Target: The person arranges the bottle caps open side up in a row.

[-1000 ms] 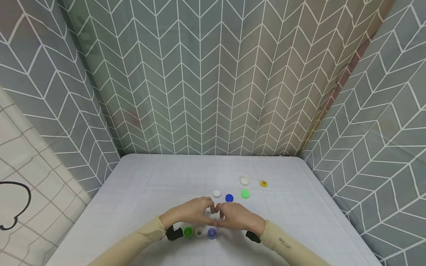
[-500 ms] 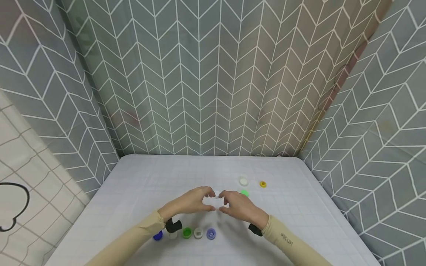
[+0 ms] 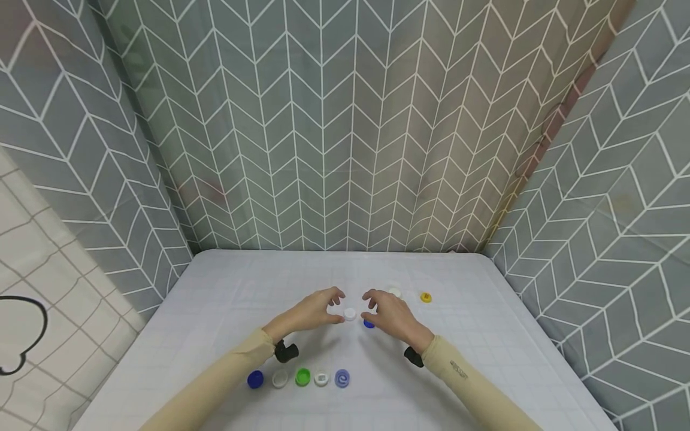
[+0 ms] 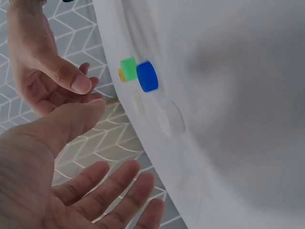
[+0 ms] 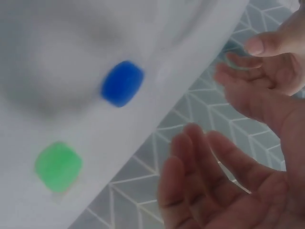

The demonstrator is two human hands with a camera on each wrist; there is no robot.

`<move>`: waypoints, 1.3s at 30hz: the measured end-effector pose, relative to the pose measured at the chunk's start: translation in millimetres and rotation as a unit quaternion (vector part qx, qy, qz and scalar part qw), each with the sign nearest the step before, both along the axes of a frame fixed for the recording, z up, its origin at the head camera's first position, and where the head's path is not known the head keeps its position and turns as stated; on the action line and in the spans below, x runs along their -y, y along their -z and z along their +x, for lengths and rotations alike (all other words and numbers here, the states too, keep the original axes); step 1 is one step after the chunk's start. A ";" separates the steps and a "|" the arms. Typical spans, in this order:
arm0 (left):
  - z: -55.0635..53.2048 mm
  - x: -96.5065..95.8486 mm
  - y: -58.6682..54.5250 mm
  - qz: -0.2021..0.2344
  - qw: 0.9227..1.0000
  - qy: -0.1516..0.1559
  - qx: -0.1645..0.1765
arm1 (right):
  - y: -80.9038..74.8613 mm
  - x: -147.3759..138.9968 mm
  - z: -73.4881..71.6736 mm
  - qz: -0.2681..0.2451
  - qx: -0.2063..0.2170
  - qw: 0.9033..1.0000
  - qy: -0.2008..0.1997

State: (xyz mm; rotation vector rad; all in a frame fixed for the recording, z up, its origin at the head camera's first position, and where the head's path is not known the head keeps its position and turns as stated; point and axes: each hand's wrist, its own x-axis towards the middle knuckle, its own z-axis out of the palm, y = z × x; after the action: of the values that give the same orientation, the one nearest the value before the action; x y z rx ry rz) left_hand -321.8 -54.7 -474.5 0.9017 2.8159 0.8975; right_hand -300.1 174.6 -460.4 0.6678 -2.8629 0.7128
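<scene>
In the head view my left hand (image 3: 309, 310) hovers over the middle of the table, thumb and fingers spread apart with nothing between them. Facing it, my right hand (image 3: 398, 315) is held the same way, its fingers loosely bent. A small white bottle cap (image 3: 350, 314) lies in the gap between the two hands. Just under the right thumb sits a blue cap (image 3: 369, 324), partly covered by it. The light green cap (image 5: 58, 166) is hidden behind the right hand in the head view but shows in both wrist views.
A second white cap (image 3: 395, 292) and a yellow cap (image 3: 426, 297) lie farther back on the white table (image 3: 226, 281). Nearer, a row holds a dark blue cap (image 3: 256, 379), a whitish cap (image 3: 280, 378), a green cap (image 3: 303, 376), a white cap (image 3: 321, 378) and a lilac cap (image 3: 342, 378).
Both hands have moved away over the table from just beyond the near row, and apart from each other. The dark blue and whitish caps at the row's left have come into full view.
</scene>
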 end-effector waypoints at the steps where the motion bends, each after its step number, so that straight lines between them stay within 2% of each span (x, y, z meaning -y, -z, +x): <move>1: -2.5 0.1 1.3 0.001 1.000 -0.003 0.001 | 1.9 -0.8 -2.8 -0.003 0.000 1.000 0.006; 8: -18.1 -2.3 11.2 -0.010 0.999 -0.024 0.024 | 11.6 -5.0 -17.0 0.000 -0.002 0.999 0.042; 15: -27.6 -10.1 21.3 -0.022 0.998 -0.032 0.048 | 18.1 0.4 -26.8 0.021 0.012 0.999 0.028; 19: -28.2 -15.1 28.8 -0.050 0.998 -0.027 0.027 | 24.5 5.4 -31.0 0.040 0.023 0.999 0.013; 23: -28.8 -19.9 34.1 -0.082 0.996 -0.027 -0.011 | 26.4 8.7 -32.7 0.054 0.035 0.998 0.007; 39: -32.8 -26.9 38.6 -0.063 0.998 -0.023 -0.009 | 35.2 14.4 -39.5 0.071 0.039 0.997 -0.010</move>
State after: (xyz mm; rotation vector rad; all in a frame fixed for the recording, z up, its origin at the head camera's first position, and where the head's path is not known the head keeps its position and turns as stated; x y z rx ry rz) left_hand -354.5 -27.8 -513.1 0.8363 2.8803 0.7111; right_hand -339.7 160.2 -495.6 0.7014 -3.0039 0.5532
